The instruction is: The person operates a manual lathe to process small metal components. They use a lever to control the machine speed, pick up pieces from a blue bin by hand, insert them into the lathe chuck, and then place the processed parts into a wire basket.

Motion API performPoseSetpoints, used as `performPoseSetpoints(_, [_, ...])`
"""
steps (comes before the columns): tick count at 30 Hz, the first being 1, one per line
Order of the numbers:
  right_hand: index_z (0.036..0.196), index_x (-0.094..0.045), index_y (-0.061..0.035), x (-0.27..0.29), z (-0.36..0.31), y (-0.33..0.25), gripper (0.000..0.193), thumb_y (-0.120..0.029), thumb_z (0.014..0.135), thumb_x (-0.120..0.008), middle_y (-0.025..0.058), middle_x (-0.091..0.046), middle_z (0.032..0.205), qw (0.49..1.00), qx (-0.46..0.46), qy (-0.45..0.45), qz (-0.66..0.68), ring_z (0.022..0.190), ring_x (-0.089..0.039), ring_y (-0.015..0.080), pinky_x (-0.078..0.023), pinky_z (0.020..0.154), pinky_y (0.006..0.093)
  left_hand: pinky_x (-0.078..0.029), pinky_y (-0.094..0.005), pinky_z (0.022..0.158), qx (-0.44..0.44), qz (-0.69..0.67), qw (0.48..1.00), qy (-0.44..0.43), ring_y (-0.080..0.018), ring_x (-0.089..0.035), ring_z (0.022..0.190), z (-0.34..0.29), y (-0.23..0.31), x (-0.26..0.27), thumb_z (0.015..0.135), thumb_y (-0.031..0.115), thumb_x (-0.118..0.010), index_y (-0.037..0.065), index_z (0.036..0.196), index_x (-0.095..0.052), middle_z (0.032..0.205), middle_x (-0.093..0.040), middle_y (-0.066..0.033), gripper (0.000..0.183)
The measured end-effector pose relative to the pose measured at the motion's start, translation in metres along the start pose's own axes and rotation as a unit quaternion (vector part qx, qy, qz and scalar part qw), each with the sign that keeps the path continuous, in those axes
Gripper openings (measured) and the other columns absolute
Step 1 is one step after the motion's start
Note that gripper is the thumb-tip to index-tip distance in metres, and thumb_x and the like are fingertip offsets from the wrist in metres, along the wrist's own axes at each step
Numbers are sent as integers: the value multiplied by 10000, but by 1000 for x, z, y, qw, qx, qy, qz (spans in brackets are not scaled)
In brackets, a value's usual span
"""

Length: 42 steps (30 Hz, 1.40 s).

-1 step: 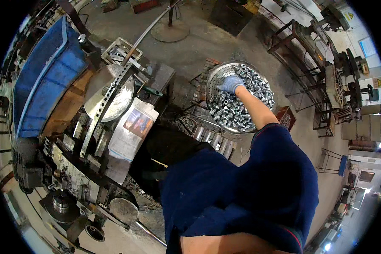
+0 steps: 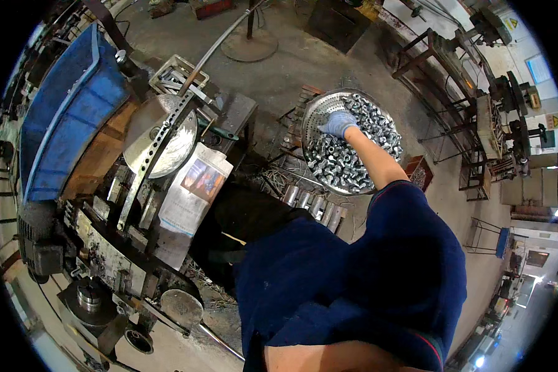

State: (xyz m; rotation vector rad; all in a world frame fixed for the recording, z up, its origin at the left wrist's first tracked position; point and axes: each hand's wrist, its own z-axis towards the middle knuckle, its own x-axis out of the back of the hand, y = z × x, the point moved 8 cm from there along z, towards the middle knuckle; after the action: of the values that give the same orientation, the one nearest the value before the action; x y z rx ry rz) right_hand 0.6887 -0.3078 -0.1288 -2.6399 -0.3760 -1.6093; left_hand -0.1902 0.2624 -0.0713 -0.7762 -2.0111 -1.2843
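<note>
My right hand (image 2: 338, 124), in a grey-blue knitted glove, reaches down into a round perforated metal pan (image 2: 314, 118). Shiny metal fittings (image 2: 344, 161), short and nut-like, fill much of the pan around the hand. The thumb points left, and the other fingers look curled downward, mostly hidden under the back of the glove. Whatever lies in them cannot be made out. On the pan's left side, bare holed metal shows beside the glove. My left hand is out of view.
To the left stands a machine with a bright round metal disc (image 2: 178, 146), a holed bar (image 2: 146, 167) and a printed paper sheet (image 2: 195, 186). A blue hopper (image 2: 68, 124) rises behind it. Metal cylinders (image 2: 313, 204) lie below the pan; racks with machines (image 2: 446, 68) line the right.
</note>
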Motion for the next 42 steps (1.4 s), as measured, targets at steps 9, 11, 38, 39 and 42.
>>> performPoseSetpoints(9, [1096,-632,-46,4,-4,7,691,-610,699,-586,175,-600,1153,999,-36,-4,10,1066,-571,327,-443,902,418,-413,-308,726,34,-43,998,-13,-193,-507,803,4,-25,1,932,376,-472,9,914,-520,804,-572,-104,371])
performPoseSetpoints(11, [1103,-630,-52,3,-3,7,693,-613,699,-584,178,-597,1156,999,-28,10,24,1064,-572,327,-440,906,411,-411,-308,725,39,-53,998,-13,-194,-505,803,4,-27,2,930,378,-474,12,907,-516,801,-570,-104,369])
performPoseSetpoints(38, [908,-654,73,257,-244,-410,545,-430,882,-447,248,-604,1065,377,593,-285,651,981,-568,347,-437,919,443,-492,-273,559,-29,-241,969,40,-138,-582,600,-116,-33,90,842,283,-648,4,959,-574,692,-588,-52,311])
performPoseSetpoints(39, [916,-646,85,252,-252,-430,500,-388,875,-491,266,-596,1077,409,616,-265,619,991,-581,364,-445,920,443,-495,-276,560,-27,-231,972,32,-143,-590,615,-123,-43,89,844,266,-644,-11,1010,-573,717,-595,-57,330])
performPoseSetpoints(42, [951,-672,35,252,-364,-496,300,-238,838,-621,163,-602,1140,465,707,-281,453,973,-613,295,-506,809,351,-482,-258,573,-16,-185,982,38,-136,-579,649,-140,-60,83,858,225,-611,-54,1102,-557,763,-594,-62,375])
